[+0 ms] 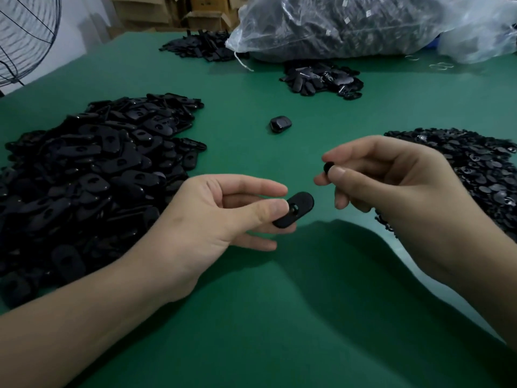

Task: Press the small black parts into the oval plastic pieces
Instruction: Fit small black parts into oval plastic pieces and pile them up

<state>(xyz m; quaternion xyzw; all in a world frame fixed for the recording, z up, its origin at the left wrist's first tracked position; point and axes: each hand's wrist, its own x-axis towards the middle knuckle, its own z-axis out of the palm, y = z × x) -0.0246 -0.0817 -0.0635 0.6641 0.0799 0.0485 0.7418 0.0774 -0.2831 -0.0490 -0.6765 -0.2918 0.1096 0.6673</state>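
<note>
Both forearms reach in from the near edge over the green table (279,317). Left hand (207,219) pinches an oval (298,207) between thumb and fingers, clamped on its near end. The oval hangs just above the cloth, tilted, its hole side up beside the thumb tip. Right hand (397,186) pinches a small part (328,167) between thumb and forefinger, the other fingers curled below. The part sits a little above and right of the oval, near but not touching.

A big heap (84,169) of black ovals lies to the left, and a flatter heap (472,175) of small black pieces to the right. One lone piece (279,124) rests mid-table. Further back lie two smaller piles (321,78) (201,46), a clear bag (349,23) of dark parts, a wire fan (25,37) and boxes (204,15).
</note>
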